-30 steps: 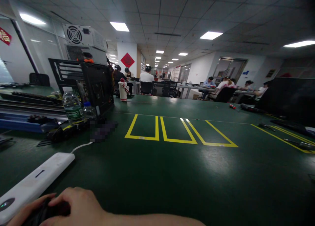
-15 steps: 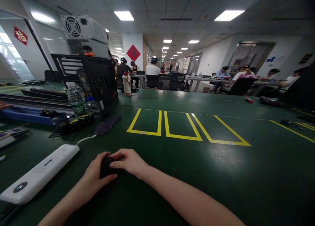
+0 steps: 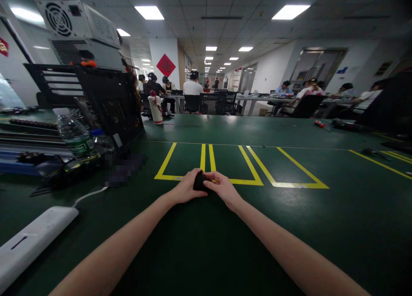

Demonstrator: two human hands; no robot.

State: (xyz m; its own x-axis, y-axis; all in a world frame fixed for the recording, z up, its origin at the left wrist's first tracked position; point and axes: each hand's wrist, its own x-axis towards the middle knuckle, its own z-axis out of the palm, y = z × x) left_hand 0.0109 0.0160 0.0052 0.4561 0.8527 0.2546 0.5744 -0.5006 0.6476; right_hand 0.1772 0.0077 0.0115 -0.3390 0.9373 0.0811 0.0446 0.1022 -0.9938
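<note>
Green table, hands around black object

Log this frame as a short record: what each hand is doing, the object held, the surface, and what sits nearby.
left hand: closed around the left side of the small black object
right hand: fingers on its right side
small black object: held between both hands, low over the yellow tape line; type unclear
surface: green table with yellow tape boxes
left of hands: white power strip, water bottle, black computer case
background: other people seated at far tables
</note>
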